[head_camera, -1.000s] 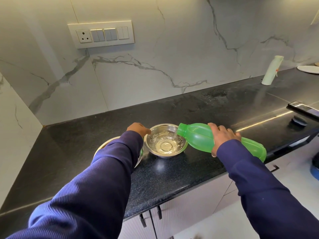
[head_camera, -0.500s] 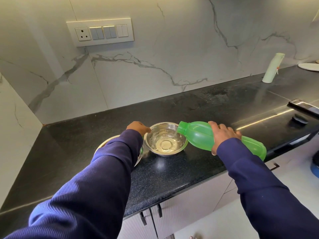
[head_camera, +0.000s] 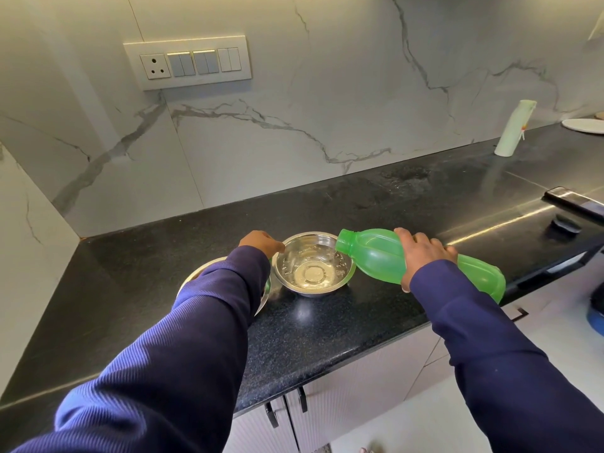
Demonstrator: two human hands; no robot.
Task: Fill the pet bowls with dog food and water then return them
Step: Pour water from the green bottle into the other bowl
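Head view shows us at the black table (head_camera: 327, 338) with our right hand (head_camera: 421, 253) wrapped around the middle of a green plastic bottle (head_camera: 376, 253), tipped nearly level so its open mouth hangs over the right rim of the steel water bowl (head_camera: 312, 266). Our left hand (head_camera: 261, 243) is curled at the bowl's left rim, fingertips pinching or pressing the edge (we cannot tell which) to steady it. A shallow pool of water lies in the bowl, rippled. A second steel bowl (head_camera: 192, 279) sits just beside it to the left, mostly hidden under our left sleeve (head_camera: 222, 295), so we cannot see what it holds. We judge the bottle light and slightly squeezable, so the grip at its waist suits it; too hard a squeeze could make it gush. The water bowl looks thin, stiff and smooth, likely to slide on the polished stone, and once filled it will be heavier and prone to slopping. We would lift it level, with both hands on opposite sides of the rim.
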